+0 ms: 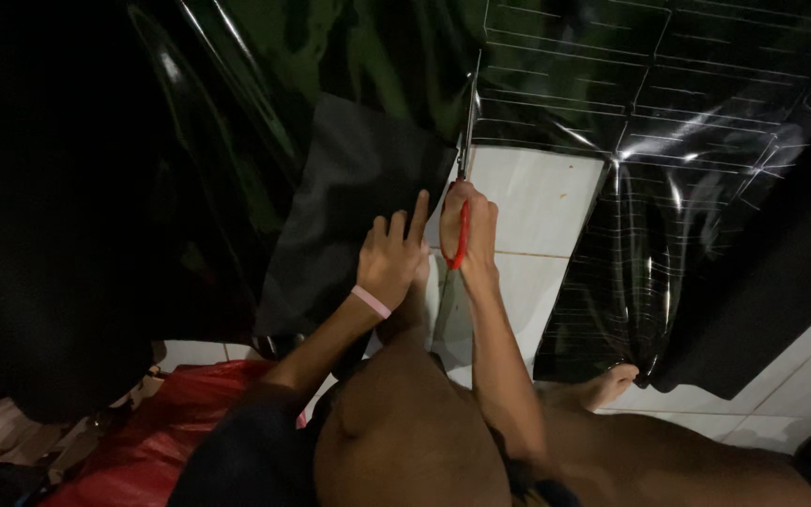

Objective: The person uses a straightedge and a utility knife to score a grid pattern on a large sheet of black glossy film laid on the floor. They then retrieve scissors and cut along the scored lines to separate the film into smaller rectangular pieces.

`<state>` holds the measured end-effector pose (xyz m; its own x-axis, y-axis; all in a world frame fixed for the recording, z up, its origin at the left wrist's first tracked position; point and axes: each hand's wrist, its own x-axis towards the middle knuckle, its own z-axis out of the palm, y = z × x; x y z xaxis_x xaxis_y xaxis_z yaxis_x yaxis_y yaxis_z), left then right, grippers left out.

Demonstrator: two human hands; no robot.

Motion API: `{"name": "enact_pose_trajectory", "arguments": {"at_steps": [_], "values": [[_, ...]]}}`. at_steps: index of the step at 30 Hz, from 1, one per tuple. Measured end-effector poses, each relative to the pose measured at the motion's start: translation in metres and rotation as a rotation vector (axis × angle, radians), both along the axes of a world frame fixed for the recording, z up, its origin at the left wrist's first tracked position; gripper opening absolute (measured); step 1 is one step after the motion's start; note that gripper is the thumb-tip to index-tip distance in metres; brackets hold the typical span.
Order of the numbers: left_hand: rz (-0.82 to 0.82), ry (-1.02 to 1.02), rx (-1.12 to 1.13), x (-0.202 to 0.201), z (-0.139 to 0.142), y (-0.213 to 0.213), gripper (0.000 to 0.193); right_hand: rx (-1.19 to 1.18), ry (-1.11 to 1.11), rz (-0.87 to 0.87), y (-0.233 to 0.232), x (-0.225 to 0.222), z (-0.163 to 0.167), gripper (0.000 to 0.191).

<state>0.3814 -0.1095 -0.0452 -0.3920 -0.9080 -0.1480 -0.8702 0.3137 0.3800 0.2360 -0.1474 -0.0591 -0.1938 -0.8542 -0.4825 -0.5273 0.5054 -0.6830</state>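
Head view: right hand grips red-handled scissors, blades in black sheet; left hand open, flat on sheet.

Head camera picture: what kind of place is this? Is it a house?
Probably a home floor, dimly lit. The person sits on white floor tiles, bare foot out, cutting shiny black plastic sheet with red-handled scissors in the right hand; the left hand presses a dark piece.

Plastic sheet spread on the floor, far and right. Cut flap lies left of the scissors; left hand rests on the flap, right hand just beside it. Foot near right, at the sheet's edge.
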Motion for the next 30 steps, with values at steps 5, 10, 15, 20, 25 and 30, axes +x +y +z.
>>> {"name": "enact_pose_trajectory", "arguments": {"at_steps": [5,10,15,20,25,30], "values": [[0.002,0.042,-0.023,0.002,-0.001,-0.001,0.062,0.317,-0.171,-0.139,-0.036,-0.010,0.000,0.067],[0.003,0.059,-0.006,0.002,-0.001,-0.002,0.062,0.200,0.010,-0.049,-0.050,-0.007,-0.004,0.080],[-0.002,0.034,0.023,0.003,-0.005,-0.001,0.066,0.136,0.014,-0.003,-0.050,-0.008,-0.005,0.080],[0.002,0.038,0.070,0.005,-0.010,0.000,0.069,0.351,-0.241,-0.238,-0.079,-0.018,-0.018,0.075],[-0.008,0.033,0.115,0.004,-0.004,-0.007,0.070,0.045,0.026,-0.036,-0.082,-0.013,-0.021,0.078],[-0.118,0.038,0.186,0.015,0.012,-0.033,0.073,0.097,-0.125,-0.086,-0.094,-0.020,-0.019,0.077]]}}
